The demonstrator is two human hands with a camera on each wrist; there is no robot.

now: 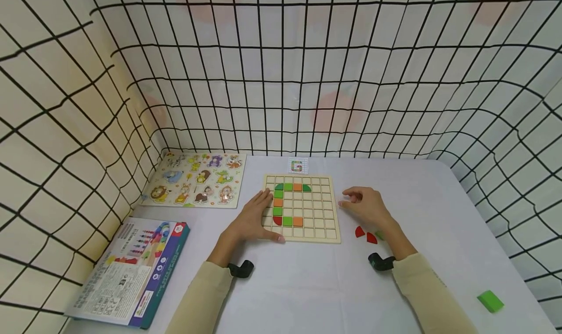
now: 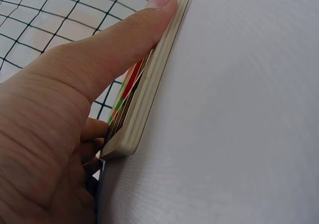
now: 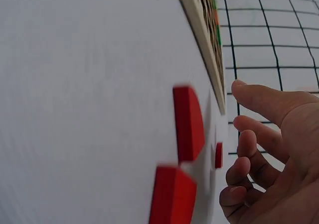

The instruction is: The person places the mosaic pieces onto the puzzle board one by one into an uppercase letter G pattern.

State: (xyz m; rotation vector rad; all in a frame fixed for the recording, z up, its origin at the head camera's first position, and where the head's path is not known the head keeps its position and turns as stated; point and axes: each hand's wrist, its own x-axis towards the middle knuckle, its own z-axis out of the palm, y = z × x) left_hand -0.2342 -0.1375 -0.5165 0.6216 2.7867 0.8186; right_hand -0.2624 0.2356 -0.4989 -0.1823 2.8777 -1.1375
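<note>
i seem mid-pattern, left fingers (image 1: 263,195) spread on the board (image 1: 318,212); my parted right fingers (image 3: 264,138) should pinch a red piece (image 3: 219,155).

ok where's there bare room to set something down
Free: near side of the board, between the wrist cameras; also right of the right hand, beyond the green block. Crowded: the left side, with the box and animal puzzle, and near that hand, with red pieces.
</note>
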